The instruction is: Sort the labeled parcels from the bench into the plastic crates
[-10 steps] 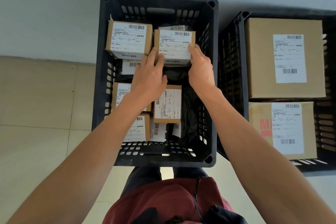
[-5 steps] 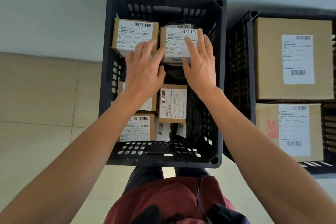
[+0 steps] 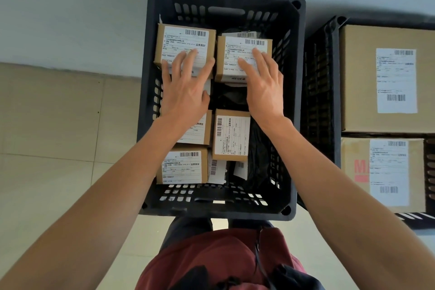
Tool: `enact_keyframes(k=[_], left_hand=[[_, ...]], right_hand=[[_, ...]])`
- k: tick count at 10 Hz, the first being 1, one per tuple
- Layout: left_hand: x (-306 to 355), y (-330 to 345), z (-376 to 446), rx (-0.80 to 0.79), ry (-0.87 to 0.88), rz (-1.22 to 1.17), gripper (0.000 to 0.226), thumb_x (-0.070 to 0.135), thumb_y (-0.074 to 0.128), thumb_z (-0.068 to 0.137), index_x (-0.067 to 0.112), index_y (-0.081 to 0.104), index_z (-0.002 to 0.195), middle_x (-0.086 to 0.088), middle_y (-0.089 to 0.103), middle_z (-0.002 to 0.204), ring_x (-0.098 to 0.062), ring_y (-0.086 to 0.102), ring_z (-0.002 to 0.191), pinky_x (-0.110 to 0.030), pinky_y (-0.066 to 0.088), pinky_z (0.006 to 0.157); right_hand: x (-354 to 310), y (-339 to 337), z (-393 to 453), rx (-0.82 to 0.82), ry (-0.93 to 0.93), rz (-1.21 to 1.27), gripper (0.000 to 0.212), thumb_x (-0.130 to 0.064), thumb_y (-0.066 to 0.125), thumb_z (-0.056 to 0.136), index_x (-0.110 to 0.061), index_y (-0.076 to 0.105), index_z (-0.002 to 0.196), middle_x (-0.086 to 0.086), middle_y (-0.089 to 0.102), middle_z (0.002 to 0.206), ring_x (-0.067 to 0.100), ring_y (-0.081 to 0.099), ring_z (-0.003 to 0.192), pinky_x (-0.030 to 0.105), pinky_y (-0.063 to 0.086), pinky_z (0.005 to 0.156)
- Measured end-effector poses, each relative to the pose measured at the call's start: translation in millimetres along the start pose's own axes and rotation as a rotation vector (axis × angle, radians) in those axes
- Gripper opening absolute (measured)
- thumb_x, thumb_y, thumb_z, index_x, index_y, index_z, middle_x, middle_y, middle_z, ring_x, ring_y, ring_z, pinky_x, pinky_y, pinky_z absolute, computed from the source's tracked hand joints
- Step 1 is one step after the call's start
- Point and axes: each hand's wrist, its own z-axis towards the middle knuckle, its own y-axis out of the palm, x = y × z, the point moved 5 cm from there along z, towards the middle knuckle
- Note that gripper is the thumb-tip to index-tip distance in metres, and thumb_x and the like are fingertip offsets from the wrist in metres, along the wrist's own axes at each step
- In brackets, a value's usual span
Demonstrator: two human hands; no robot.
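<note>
Head view, the only one. Black slotted crate (image 3: 146,101) sits on the floor against the wall, seen from straight above. Second crate (image 3: 322,106) is just to its right, holding two large labeled cartons (image 3: 360,77).

Small labeled parcels in the near crate:
- far-left corner: parcel (image 3: 186,40), label up, barcode toward the far wall
- far-right, just beside it: second parcel (image 3: 237,54), same orientation, sits slightly lower or nearer, resting on something dark; can't tell what
- middle: parcel with label turned sideways (image 3: 231,135), long axis running far-to-near
- near-left corner: another parcel (image 3: 182,167), plus one half hidden under the left forearm
- loose label slips and black bags fill the right side and near edge

Hands:
- left hand (image 3: 186,92): fingers straight and spread, tips lying flat on the near half of the far-left parcel's label. No curl, nothing gripped.
- right hand (image 3: 263,85): same pose, fingers extended on top of the far-right parcel, thumb toward the gap between the two boxes. Nothing gripped.

Key relation: both parcels lie directly under the fingertips and extend away from the wrists toward the far wall, one parcel per hand, with neither hand closer than the other. Looks like a press or seat step, squaring the far row down into the crate. Any push would go down and toward the far wall. The right parcel may rock, since whatever it rests on looks soft.

No bench in frame, so the remaining parcel count is unknown.
</note>
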Motion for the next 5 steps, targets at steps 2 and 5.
enact_keyframes(k=[2,5], left_hand=[[0,-6,-1,-0.017,-0.010,-0.036,0.068,0.029,0.067,0.094,0.025,0.039,0.156,-0.016,0.028,0.165,-0.039,0.021,0.155,-0.069,0.022,0.120],[6,-13,-33,-0.019,0.015,-0.231,0.071,0.034,0.063,0.098,0.017,0.033,0.160,-0.014,0.032,0.165,-0.035,0.020,0.157,-0.060,0.021,0.125]], right_hand=[[-10,-4,-2,-0.044,0.020,-0.017,0.061,0.000,0.066,0.092,-0.015,0.050,0.149,0.022,0.036,0.162,0.041,0.029,0.152,0.063,0.032,0.116],[-27,-30,-30,0.014,0.110,0.110,0.058,-0.003,0.060,0.096,-0.016,0.050,0.151,0.016,0.040,0.162,0.035,0.031,0.151,0.056,0.030,0.117]])
